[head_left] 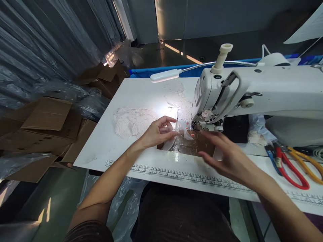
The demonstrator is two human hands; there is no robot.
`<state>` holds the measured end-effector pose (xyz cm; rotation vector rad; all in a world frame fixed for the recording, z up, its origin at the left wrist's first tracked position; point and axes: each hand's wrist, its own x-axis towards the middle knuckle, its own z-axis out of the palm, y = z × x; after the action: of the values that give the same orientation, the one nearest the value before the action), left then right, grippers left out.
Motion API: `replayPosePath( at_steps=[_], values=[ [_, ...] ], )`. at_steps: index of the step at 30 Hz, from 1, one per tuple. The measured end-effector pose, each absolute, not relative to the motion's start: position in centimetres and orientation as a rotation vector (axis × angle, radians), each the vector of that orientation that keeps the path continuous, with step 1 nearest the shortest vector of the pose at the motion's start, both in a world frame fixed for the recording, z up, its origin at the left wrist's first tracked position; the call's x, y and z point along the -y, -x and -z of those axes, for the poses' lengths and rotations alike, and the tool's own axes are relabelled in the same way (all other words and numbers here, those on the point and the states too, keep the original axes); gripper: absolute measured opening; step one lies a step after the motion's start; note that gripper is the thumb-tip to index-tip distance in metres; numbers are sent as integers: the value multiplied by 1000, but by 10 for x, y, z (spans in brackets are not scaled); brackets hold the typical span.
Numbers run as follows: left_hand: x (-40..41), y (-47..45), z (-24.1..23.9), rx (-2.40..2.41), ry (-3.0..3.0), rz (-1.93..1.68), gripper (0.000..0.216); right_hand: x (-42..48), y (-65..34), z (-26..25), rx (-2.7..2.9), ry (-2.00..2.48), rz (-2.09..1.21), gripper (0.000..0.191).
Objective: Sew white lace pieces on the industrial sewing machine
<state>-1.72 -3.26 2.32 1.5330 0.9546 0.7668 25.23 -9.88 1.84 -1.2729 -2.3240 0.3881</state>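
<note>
My left hand (163,131) is at the left of the needle area, thumb and fingers curled in at the edge of a sheer white fabric piece (182,125) with small red marks. Part of that fabric hangs over a brown plate (186,148) set in the table. My right hand (224,154), slightly blurred, hovers near the right side of the plate with fingers spread and nothing in them. Just beyond both hands stands a white sewing machine (234,90); its presser foot area (196,126) is beside the fabric.
White lace (133,121) lies left on the white table (101,144), with more lace (175,92) behind. A lamp (165,75) hangs above. Red-handled scissors (294,171) and yellow-handled scissors (306,164) lie at right. A printed ruler (176,174) runs along the front edge. Cardboard boxes (47,117) stand left.
</note>
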Motion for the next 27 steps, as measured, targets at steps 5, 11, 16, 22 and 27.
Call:
replayPosePath(
  at_steps=[5,11,16,22,27],
  values=[
    [42,25,-37,-803,-1371,-544,47,82,-192,-13,2259,1162,-588,70],
    [21,34,-23,-934,-1227,-728,37,56,-215,-8,1936,1198,-1561,38],
    [20,20,-9,-1178,-1370,-712,62,41,-226,-3,1922,1730,-948,27],
    [35,10,-16,-1379,-2019,-391,94,48,-226,0,1943,1655,-976,37],
    [37,18,-22,-1451,-2081,-319,29,53,-223,2,2025,1594,-919,28]
  ],
)
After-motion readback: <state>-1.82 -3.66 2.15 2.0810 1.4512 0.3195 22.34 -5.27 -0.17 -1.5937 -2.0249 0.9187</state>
